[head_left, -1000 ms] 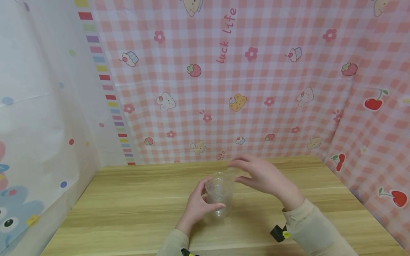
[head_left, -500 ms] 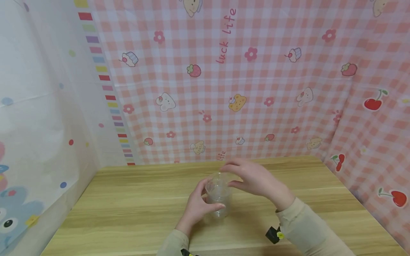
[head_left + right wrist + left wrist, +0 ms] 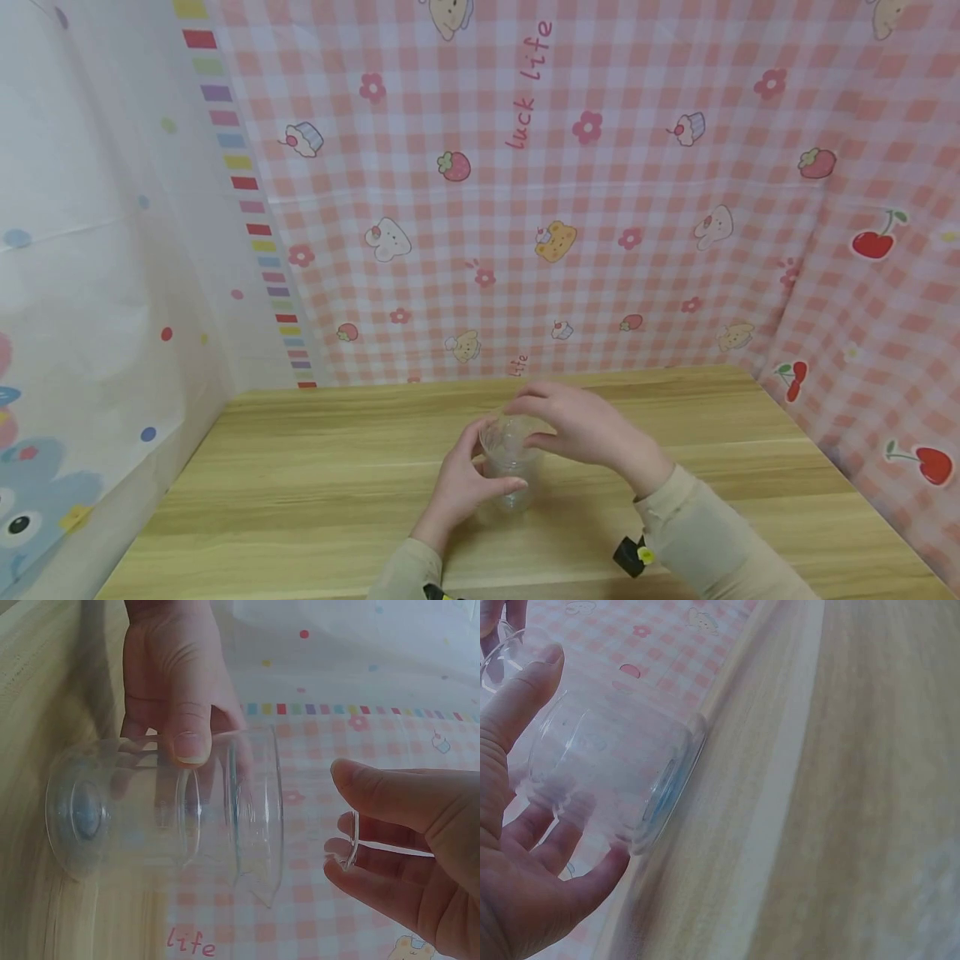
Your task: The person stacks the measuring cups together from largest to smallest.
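A large clear beaker (image 3: 501, 464) stands upright on the table, its rim flared and drawn into a pouring lip. My left hand (image 3: 459, 479) grips its side, thumb across the front and fingers around the far side, as the left wrist view shows. Over the mouth, my right hand (image 3: 581, 423) holds a smaller clear beaker by its rim (image 3: 354, 838), thumb on one side and fingers on the other. Its see-through body reaches down into the large beaker (image 3: 150, 817); its lower end is hard to make out through the clear walls.
The wood-grain table (image 3: 315, 475) spreads on both sides of the hands. Behind it hangs a pink checked cloth (image 3: 480, 200), with a white printed cloth (image 3: 112, 250) at the left. A black and yellow wrist mount (image 3: 632, 556) hangs by the right sleeve.
My right hand has moved left and slightly down, bringing the smaller beaker from beside the rim to over and into the large beaker. The left hand and large beaker have stayed in place.
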Available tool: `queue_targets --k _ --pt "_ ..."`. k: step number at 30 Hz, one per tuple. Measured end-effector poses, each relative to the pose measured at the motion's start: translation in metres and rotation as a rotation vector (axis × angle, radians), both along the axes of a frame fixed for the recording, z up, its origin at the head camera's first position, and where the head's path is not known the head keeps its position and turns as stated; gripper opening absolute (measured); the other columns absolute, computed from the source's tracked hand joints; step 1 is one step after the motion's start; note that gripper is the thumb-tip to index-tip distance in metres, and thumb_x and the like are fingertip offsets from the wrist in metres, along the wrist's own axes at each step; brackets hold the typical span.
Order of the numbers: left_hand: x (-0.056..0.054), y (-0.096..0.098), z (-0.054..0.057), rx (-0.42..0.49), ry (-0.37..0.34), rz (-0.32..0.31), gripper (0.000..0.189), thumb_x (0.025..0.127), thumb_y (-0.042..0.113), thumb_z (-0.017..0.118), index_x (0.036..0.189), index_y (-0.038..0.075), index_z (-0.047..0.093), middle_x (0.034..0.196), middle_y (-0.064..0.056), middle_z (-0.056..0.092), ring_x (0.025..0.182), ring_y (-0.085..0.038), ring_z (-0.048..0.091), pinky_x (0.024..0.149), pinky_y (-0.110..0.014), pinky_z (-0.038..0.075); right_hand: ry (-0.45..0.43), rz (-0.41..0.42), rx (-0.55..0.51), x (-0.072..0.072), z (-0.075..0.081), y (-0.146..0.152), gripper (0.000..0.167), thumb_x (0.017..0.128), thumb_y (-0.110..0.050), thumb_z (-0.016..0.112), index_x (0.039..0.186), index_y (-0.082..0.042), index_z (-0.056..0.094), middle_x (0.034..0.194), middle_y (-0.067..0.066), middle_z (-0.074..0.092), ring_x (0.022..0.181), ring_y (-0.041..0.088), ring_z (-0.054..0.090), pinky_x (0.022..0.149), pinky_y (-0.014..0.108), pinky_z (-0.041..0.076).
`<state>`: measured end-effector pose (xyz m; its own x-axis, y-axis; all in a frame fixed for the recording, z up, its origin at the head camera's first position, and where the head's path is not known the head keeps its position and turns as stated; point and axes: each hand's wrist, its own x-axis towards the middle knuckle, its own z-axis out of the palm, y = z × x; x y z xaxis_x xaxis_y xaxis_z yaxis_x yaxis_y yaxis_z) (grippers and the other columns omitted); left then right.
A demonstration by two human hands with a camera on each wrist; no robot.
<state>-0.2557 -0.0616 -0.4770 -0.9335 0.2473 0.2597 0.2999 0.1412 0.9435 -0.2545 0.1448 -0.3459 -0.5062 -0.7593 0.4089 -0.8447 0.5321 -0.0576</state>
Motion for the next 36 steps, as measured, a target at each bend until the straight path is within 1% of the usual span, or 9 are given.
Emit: queue_targets --k 5,8,10,16,23,28,30,35,36 --pt "-0.001 0.000 0.001 -0.005 0.007 0.005 0.087 0.072 0.005 0.088 0.145 0.008 0.041 0.140 -0.013 0.051 0.123 -0.038 0.052 0.095 -0.050 0.050 -0.008 -0.010 0.015 -0.002 -0.003 -0.002 0.044 0.080 -0.018 0.084 0.119 -0.009 0.068 0.114 0.006 0.065 0.099 0.020 0.065 0.081 0.035 0.056" --pt "-0.001 0.001 0.000 -0.007 0.006 0.006 0.087 0.072 0.005 0.088 0.145 0.009 0.042 0.141 -0.013 0.051 0.123 -0.038 0.051 0.096 -0.050 0.050 -0.021 -0.013 0.030 -0.003 -0.005 -0.003 0.043 0.081 -0.018 0.083 0.120 -0.009 0.068 0.115 0.006 0.065 0.101 0.020 0.064 0.083 0.035 0.056" --pt "-0.001 0.000 -0.001 -0.009 0.005 0.009 0.087 0.072 0.007 0.089 0.145 0.011 0.042 0.142 -0.010 0.050 0.124 -0.036 0.051 0.096 -0.048 0.050 -0.030 -0.015 0.039 -0.003 -0.006 -0.004 0.043 0.081 -0.019 0.083 0.120 -0.010 0.068 0.115 0.005 0.065 0.101 0.019 0.064 0.084 0.034 0.056" --pt "0.000 0.000 0.000 -0.023 0.012 0.013 0.085 0.073 0.013 0.090 0.144 0.016 0.044 0.142 -0.008 0.050 0.124 -0.034 0.052 0.097 -0.046 0.050 -0.023 -0.007 0.035 -0.005 -0.012 -0.005 0.043 0.080 -0.018 0.084 0.119 -0.010 0.068 0.114 0.004 0.065 0.100 0.019 0.064 0.081 0.033 0.056" --pt "0.000 -0.001 0.000 -0.029 0.016 0.007 0.085 0.073 0.014 0.089 0.144 0.015 0.043 0.142 -0.009 0.050 0.124 -0.034 0.051 0.098 -0.049 0.048 -0.034 -0.007 0.040 -0.006 -0.017 -0.006 0.042 0.081 -0.018 0.083 0.120 -0.010 0.068 0.115 0.004 0.065 0.102 0.018 0.063 0.083 0.033 0.055" --pt "0.000 -0.001 0.000 -0.022 0.010 0.005 0.085 0.074 0.013 0.089 0.145 0.015 0.043 0.143 -0.008 0.049 0.126 -0.034 0.050 0.100 -0.050 0.047 -0.060 -0.016 0.049 -0.006 -0.018 -0.007 0.042 0.081 -0.019 0.083 0.120 -0.011 0.068 0.115 0.004 0.065 0.102 0.019 0.064 0.083 0.034 0.055" --pt "0.005 0.000 0.008 -0.025 0.005 0.004 0.085 0.074 0.011 0.088 0.145 0.012 0.043 0.142 -0.010 0.049 0.126 -0.035 0.050 0.100 -0.051 0.047 -0.079 -0.022 0.057 -0.006 -0.018 -0.008 0.042 0.081 -0.018 0.083 0.120 -0.011 0.068 0.116 0.004 0.065 0.103 0.019 0.063 0.085 0.034 0.055" --pt "0.006 -0.001 0.008 -0.033 0.016 0.000 0.083 0.074 0.013 0.088 0.144 0.012 0.043 0.141 -0.009 0.051 0.125 -0.035 0.051 0.099 -0.050 0.048 -0.124 -0.026 0.069 -0.006 -0.018 -0.011 0.042 0.082 -0.017 0.082 0.121 -0.011 0.068 0.117 0.005 0.065 0.104 0.020 0.063 0.086 0.036 0.055" --pt "0.004 -0.001 0.005 -0.030 0.022 0.000 0.083 0.074 0.013 0.089 0.144 0.014 0.044 0.141 -0.008 0.051 0.125 -0.033 0.051 0.099 -0.049 0.048 -0.129 -0.024 0.068 -0.006 -0.018 -0.012 0.042 0.082 -0.017 0.082 0.121 -0.011 0.068 0.117 0.005 0.065 0.104 0.020 0.063 0.086 0.036 0.055"
